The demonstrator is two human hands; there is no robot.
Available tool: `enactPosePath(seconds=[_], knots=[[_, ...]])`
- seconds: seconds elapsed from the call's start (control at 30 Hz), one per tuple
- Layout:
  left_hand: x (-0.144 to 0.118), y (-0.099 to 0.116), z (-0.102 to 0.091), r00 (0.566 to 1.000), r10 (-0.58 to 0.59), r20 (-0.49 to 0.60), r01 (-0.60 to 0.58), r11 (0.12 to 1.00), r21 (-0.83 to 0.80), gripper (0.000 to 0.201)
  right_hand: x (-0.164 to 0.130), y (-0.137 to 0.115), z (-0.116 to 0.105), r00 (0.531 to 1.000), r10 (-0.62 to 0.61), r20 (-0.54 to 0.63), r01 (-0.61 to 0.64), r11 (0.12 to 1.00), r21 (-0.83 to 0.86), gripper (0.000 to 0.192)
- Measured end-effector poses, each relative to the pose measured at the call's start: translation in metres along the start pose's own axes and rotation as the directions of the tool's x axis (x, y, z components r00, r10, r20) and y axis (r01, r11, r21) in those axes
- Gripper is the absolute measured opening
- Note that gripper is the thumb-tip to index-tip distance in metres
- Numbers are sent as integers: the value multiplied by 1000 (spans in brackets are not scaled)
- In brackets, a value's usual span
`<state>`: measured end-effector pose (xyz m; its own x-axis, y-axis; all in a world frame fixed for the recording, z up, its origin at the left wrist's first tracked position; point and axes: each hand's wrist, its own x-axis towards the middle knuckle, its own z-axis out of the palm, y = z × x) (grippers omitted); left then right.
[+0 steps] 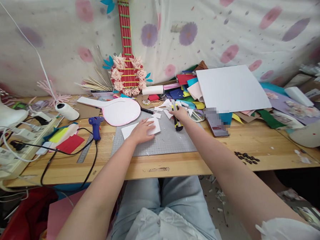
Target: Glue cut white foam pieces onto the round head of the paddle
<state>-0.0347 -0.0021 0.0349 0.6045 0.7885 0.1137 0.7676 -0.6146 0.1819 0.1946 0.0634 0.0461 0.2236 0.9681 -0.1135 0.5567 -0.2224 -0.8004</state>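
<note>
The right hand (180, 114) covers part of the knife (177, 122); its blade state is unclear. A blurred patch hides the phone (216, 123).

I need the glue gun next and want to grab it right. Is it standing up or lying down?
Standing up. The blue glue gun sits upright on the table left of the grey mat, its black cord trailing off the front edge.

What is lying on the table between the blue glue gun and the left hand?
In the head view, between the blue glue gun and the left hand lie bare wood, the grey cutting mat edge, and the white paper piece under the hand.
</note>
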Motion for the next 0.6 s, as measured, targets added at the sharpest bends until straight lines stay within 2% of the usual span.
enactPosePath(seconds=[0.1,0.17,0.2,0.27,0.33,0.4,0.6], knots=[[1,1,2,1000,-9,29,9,1000,12,44,-2,-12,-4,997,-63,-38,50,957,-287,40],[0,1,7,998,-59,-13,59,998,1,44,-11,-21,0,987,-156,-29,124,871,-475,41],[-1,1,10,995,-89,-37,89,996,-13,44,-16,-26,4,982,-189,17,167,820,-547,41],[-3,0,16,987,-144,-76,141,989,-46,46,-27,-34,13,957,-224,185,290,706,-646,42],[-5,0,21,981,-172,-92,166,983,-77,45,-37,-41,23,911,-241,334,411,572,-710,41],[-6,0,23,979,-182,-88,173,979,-104,45,-42,-49,30,887,-246,392,463,483,-744,39],[-5,-1,22,973,-219,-70,207,968,-142,44,-42,-67,33,836,-288,467,545,347,-763,32]])
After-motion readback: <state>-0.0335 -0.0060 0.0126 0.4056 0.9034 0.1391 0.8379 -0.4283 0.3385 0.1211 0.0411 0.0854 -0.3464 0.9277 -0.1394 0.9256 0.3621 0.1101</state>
